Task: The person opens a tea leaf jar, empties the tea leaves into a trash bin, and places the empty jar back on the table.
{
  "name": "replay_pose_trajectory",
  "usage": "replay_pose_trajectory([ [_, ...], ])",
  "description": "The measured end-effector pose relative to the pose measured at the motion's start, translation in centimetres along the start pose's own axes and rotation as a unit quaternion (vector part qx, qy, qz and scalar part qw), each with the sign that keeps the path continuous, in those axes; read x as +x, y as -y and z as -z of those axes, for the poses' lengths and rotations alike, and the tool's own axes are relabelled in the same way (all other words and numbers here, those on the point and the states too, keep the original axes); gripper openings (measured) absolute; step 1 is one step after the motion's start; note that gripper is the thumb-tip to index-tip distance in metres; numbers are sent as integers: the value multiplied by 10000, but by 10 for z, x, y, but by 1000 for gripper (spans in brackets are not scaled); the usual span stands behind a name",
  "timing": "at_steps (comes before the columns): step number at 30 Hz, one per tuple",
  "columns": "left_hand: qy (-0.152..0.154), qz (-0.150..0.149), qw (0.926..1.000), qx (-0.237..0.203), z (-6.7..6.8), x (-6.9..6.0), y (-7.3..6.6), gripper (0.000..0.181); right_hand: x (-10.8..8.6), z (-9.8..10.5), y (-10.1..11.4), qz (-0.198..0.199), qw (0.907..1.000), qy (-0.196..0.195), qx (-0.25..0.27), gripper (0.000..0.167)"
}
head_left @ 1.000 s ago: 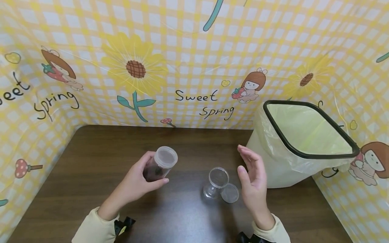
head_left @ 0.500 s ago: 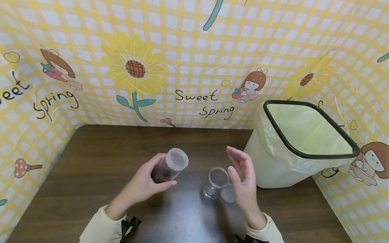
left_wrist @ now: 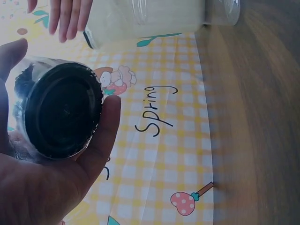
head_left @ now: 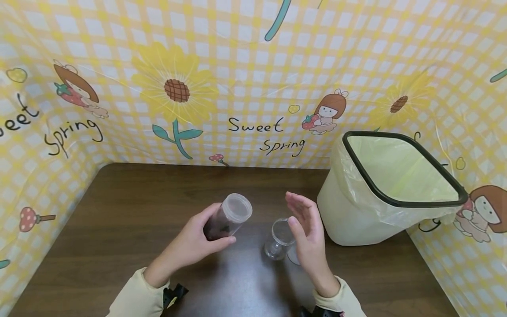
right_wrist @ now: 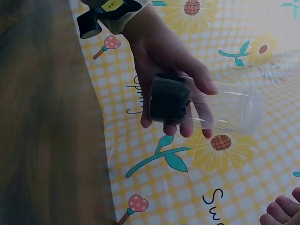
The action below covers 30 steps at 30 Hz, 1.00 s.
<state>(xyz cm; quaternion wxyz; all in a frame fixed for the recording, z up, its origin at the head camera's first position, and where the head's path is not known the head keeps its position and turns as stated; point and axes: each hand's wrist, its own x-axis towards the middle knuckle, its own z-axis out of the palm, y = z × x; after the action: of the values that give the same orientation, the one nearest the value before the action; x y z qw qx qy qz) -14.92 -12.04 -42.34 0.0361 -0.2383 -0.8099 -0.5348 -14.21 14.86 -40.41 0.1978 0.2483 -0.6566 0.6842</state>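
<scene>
My left hand grips a clear lidded jar tilted to the right, above the table. In the right wrist view the held jar has dark contents gathered at its base end; the left wrist view faces its dark base. An uncovered clear jar stands upright between the hands. Partly hidden behind my right hand lies a round clear lid beside that jar. The right hand holds nothing, its fingers extended and slightly bent.
A pale bin with a dark rim and a plastic liner stands at the right rear of the brown table. Yellow checked cloth hangs behind and along both sides.
My left hand has carried the lidded jar rightward. My right hand has moved left, now covering more of the lid and the edge of the standing jar.
</scene>
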Motion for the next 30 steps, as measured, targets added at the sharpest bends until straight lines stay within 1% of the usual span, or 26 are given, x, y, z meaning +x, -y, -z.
replay_pose_trajectory([
  [4,49,108,9999,42,-4,0,-1,56,1,-3,-3,-20,10000,35,-34,37],
  [7,104,159,9998,-70,-5,1,-1,55,1,-4,-3,-64,9999,55,-71,36],
  [12,251,185,9991,-271,-8,1,-1,65,2,-7,-3,-65,9999,100,-30,35],
  [14,280,139,9992,-257,-10,2,-1,67,2,-9,-4,-130,9998,115,45,35],
  [16,295,69,9994,-169,-12,3,-2,67,2,-11,-5,-162,9994,176,230,36],
  [18,282,-38,9996,-44,-14,5,-3,66,3,-13,-6,-236,9980,264,527,36],
  [21,236,-125,9995,189,-17,6,-5,65,2,-18,-7,-348,9931,429,1032,37],
  [24,217,-166,9992,305,-20,7,-6,63,0,-24,-9,-496,9885,552,1321,41],
  [26,224,-200,9990,342,-21,8,-7,62,-2,-28,-10,-576,9863,617,1416,47],
  [30,225,-274,9985,421,-25,8,-9,62,-5,-37,-13,-699,9827,676,1575,64],
])
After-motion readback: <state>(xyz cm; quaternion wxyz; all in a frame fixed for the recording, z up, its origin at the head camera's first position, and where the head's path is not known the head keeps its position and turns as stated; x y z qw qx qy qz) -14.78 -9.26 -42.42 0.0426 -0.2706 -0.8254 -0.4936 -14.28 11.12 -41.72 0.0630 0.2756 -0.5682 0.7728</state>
